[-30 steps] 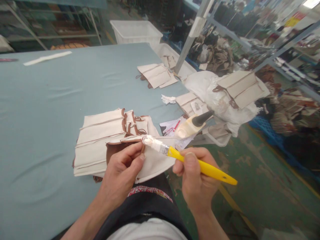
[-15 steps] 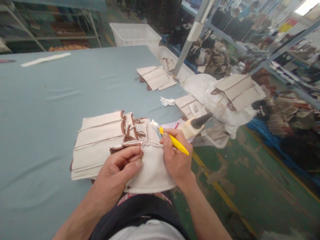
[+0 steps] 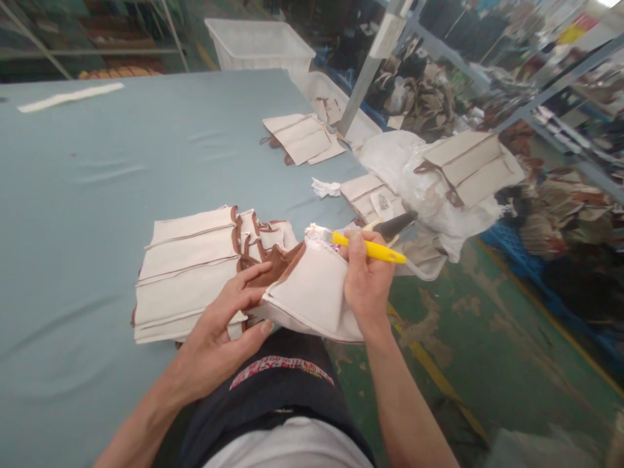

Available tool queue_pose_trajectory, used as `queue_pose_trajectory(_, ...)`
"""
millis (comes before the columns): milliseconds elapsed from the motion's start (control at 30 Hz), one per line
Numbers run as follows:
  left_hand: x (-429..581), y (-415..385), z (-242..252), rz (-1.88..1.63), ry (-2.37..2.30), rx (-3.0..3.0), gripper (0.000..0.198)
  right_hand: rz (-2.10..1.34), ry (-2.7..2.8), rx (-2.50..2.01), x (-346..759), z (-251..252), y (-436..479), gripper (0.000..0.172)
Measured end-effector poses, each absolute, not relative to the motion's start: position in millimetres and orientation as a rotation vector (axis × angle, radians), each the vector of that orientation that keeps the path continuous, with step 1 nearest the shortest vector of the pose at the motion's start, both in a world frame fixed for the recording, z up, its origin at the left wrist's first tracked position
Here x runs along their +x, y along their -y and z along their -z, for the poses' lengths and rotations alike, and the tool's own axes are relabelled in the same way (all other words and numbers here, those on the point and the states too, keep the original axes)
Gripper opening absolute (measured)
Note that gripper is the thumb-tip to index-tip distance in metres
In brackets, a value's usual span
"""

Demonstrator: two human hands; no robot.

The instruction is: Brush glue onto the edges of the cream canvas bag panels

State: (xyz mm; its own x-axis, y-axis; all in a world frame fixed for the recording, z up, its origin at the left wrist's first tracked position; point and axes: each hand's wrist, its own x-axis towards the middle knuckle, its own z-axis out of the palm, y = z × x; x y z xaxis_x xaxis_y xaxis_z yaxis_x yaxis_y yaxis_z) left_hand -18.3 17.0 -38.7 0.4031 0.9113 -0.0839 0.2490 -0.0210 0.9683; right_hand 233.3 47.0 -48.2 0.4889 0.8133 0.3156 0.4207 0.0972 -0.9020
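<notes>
My right hand (image 3: 370, 286) is closed around a yellow-handled brush (image 3: 390, 253), its pale bristle end pointing left. The same hand also pinches the right side of a cream fabric bag piece (image 3: 312, 286) with brown lining. The bristles lie at the top corner of this piece. At its left edge, my left hand (image 3: 219, 341) has its fingers apart, the fingertips by the brown lining; I cannot tell whether they touch it. A stack of similar cream pieces (image 3: 190, 266) with brown trim lies on the table just left and beyond.
The blue-green table (image 3: 160, 149) carries a white strip (image 3: 71, 97) and more cream pieces (image 3: 297, 136) at its far right. White plastic bags (image 3: 390, 159), a dark tapered object (image 3: 397, 224) and a metal post (image 3: 365, 84) stand to the right. A white bin (image 3: 263, 45) is behind.
The fabric piece has turned and tilted, showing its brown lining. My left hand has let go of its upper edge and spread its fingers. My right hand has moved right and up with the brush.
</notes>
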Motion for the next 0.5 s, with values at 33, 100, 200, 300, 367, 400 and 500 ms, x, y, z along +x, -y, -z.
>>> queue_pose_trajectory(33,-16,-17,37,-0.727,-1.064,1.55,0.018,-0.416,1.101,-1.527,233,51,-48,0.034)
queue_pose_trajectory(100,-11,-18,33,-0.678,-1.045,1.568,0.018,-0.427,1.081,-1.518,231,55,-50,0.034)
queue_pose_trajectory(200,-5,-19,22,-0.626,-0.984,1.632,0.024,-0.45,1.092,-1.507,227,60,-55,0.031)
queue_pose_trajectory(300,1,-20,13,-0.625,-0.917,1.698,0.027,-0.431,1.07,-1.48,226,55,-57,0.027)
queue_pose_trajectory(367,2,-18,12,-0.636,-0.922,1.713,0.028,-0.373,1.007,-1.398,227,44,-50,0.024)
queue_pose_trajectory(400,2,-17,13,-0.643,-0.935,1.713,0.028,-0.356,0.979,-1.347,228,36,-44,0.023)
queue_pose_trajectory(500,0,-13,16,-0.645,-0.941,1.702,0.028,-0.445,1.006,-1.234,233,12,-13,0.025)
